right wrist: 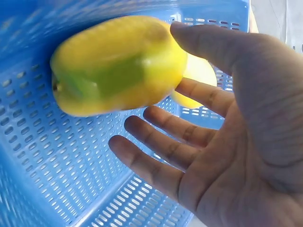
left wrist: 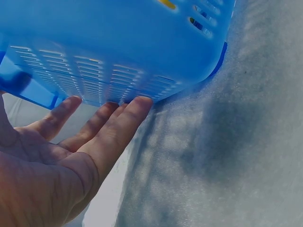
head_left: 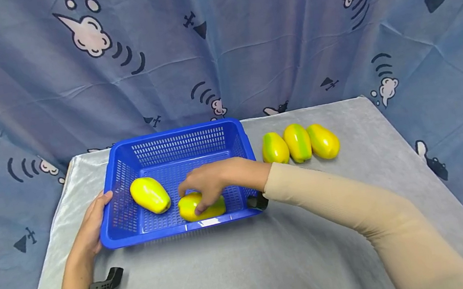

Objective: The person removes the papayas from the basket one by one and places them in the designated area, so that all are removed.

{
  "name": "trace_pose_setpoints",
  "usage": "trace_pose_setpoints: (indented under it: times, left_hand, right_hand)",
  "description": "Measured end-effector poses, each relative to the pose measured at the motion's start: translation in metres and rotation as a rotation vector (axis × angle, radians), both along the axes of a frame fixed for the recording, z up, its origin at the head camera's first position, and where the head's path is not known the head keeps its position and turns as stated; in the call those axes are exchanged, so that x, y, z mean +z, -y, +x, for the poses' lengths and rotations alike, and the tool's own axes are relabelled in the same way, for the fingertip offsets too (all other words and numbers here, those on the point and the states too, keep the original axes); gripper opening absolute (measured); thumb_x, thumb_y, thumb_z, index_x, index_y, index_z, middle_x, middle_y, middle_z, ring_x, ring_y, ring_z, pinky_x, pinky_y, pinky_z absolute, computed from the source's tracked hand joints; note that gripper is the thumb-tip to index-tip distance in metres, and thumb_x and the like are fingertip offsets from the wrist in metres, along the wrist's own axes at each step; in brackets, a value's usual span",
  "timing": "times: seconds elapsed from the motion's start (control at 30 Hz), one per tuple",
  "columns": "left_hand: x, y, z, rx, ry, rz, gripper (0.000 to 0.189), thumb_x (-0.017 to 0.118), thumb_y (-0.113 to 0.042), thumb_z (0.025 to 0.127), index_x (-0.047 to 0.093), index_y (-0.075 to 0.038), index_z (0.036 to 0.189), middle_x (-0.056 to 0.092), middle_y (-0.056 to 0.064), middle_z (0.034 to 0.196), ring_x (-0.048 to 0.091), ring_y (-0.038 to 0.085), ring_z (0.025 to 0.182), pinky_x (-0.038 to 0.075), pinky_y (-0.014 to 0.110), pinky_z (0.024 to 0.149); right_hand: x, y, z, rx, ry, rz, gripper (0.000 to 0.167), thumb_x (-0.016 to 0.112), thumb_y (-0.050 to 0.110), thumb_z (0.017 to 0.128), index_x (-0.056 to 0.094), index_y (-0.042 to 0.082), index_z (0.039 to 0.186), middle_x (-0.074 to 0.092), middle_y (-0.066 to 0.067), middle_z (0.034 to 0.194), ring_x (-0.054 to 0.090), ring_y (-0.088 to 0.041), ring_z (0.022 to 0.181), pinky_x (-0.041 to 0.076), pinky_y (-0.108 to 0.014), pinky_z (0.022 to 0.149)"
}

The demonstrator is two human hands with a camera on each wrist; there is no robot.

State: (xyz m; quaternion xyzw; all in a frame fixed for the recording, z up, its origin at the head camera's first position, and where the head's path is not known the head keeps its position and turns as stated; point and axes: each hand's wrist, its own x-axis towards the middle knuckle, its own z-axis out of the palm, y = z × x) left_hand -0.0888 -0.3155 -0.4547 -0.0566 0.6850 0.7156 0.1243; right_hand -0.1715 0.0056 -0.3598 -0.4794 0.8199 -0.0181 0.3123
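A blue plastic basket (head_left: 181,231) holds two glossy yellow papayas. My left hand (head_left: 91,223) is at its left side, with straight, spread fingers (left wrist: 116,137) against the slotted outer wall and the thumb near the rim. Inside the basket, my right hand (head_left: 207,182) reaches over the papaya with a green patch (right wrist: 116,71), which lies along the near wall. Thumb and index finger are at one end of this papaya; the other fingers (right wrist: 147,161) are spread and apart from it. The second papaya (head_left: 150,195) lies to the left, tilted.
Right of the basket, three more papayas (head_left: 298,142) stand side by side on the grey cloth-covered table (head_left: 232,273). A blue patterned curtain (head_left: 219,57) hangs behind the table's far edge. Dark wrist straps (head_left: 106,283) show at both wrists.
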Motion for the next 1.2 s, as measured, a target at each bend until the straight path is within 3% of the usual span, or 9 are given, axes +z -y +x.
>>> trace_pose_setpoints:
  times: [0.17,0.4,0.57,0.8,1.0,1.2]
  left_hand:
    - [-0.001,0.000,0.000,-0.001,-0.010,0.023,0.042,0.034,-0.038,0.116,0.034,-0.019,0.153,0.072,-0.013,0.108,0.073,0.007,0.095,0.064,0.029,0.077]
    - [-0.001,0.000,0.000,0.001,-0.018,0.025,0.053,0.035,-0.038,0.115,0.025,-0.011,0.160,0.072,-0.013,0.108,0.073,0.007,0.095,0.064,0.029,0.077]
    - [-0.003,0.000,0.000,-0.006,-0.021,0.035,0.045,0.034,-0.037,0.116,0.032,-0.016,0.155,0.073,-0.012,0.109,0.073,0.008,0.095,0.065,0.030,0.077]
    - [-0.002,0.000,-0.001,-0.007,-0.007,-0.016,0.070,0.033,-0.041,0.115,0.009,-0.002,0.168,0.069,-0.017,0.111,0.071,0.005,0.099,0.064,0.028,0.080]
    - [-0.002,0.000,-0.002,0.008,0.001,0.000,0.064,0.034,-0.040,0.115,0.016,-0.004,0.165,0.071,-0.015,0.108,0.072,0.006,0.096,0.064,0.029,0.078]
    - [-0.002,0.001,-0.001,-0.001,0.004,-0.017,0.069,0.034,-0.041,0.115,0.011,-0.004,0.168,0.070,-0.016,0.108,0.072,0.005,0.096,0.064,0.029,0.078]
  right_hand:
    - [-0.003,0.004,-0.001,0.007,0.012,0.022,0.060,0.073,0.040,0.100,0.053,0.021,0.153,0.062,-0.004,0.147,0.057,-0.020,0.126,0.049,-0.040,0.116]
    - [-0.008,0.007,-0.001,0.024,0.027,0.024,0.066,0.074,0.035,0.100,0.048,0.019,0.158,0.059,-0.004,0.153,0.056,-0.020,0.129,0.047,-0.040,0.119]
    - [-0.011,0.007,-0.001,0.018,0.021,0.031,0.068,0.076,0.031,0.099,0.046,0.020,0.159,0.058,-0.004,0.154,0.054,-0.020,0.132,0.045,-0.041,0.121]
    - [-0.012,0.005,-0.001,0.014,0.010,0.015,0.069,0.076,0.029,0.099,0.045,0.019,0.160,0.058,-0.004,0.153,0.055,-0.021,0.129,0.047,-0.040,0.119]
    - [-0.008,-0.001,0.002,-0.021,0.040,-0.053,0.069,0.074,0.026,0.100,0.043,0.018,0.161,0.059,-0.006,0.149,0.055,-0.020,0.124,0.048,-0.040,0.117]
    - [-0.004,-0.007,0.004,-0.044,0.034,-0.117,0.067,0.075,0.025,0.099,0.045,0.021,0.159,0.060,-0.005,0.146,0.056,-0.019,0.121,0.050,-0.039,0.113]
